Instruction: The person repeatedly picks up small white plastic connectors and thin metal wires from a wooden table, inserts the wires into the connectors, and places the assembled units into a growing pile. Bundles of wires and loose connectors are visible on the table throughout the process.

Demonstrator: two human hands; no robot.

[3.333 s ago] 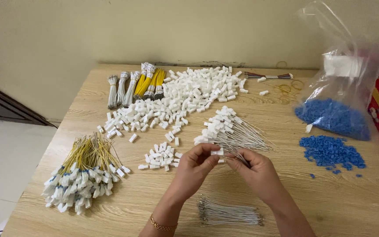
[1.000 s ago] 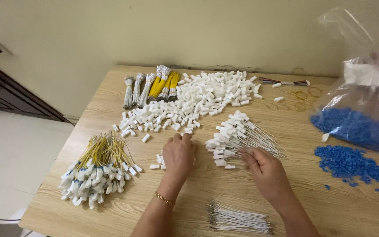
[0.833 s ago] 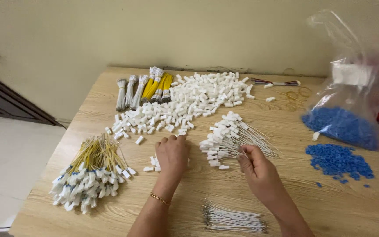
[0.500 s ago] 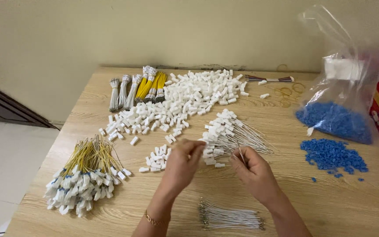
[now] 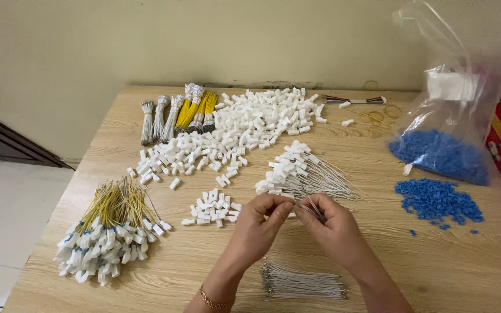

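Nearest the camera, a loose bundle of thin white wires with bare ends lies flat on the wooden table, just in front of the wrists. Above it the two hands meet over the middle of the table. The left hand has its thumb and fingertips pinched together on a small white connector housing, held just off the table. The right hand is closed in a pinch on a thin white wire, its end brought up against the housing between the two sets of fingertips; whether the wire is already seated in the housing cannot be told. A gold bracelet sits on the left wrist.

To the left, near the table's near-left corner, lies a fan of yellow wires with white connectors on their near ends. Just left of the left hand is a small heap of white housings. Just beyond the hands lies a bunch of white wires already fitted with white connectors, connectors to the left, wire tails spreading right.

To the right, a loose pile of small blue parts lies on the table, and beyond it a clear plastic bag stands, holding more blue parts in its bottom.

Farther back, a large spread of white housings runs across the middle of the table. At its far-left end lie tied bundles of grey and yellow wires. At the far edge rest a small multicoloured wire harness and some rubber bands.
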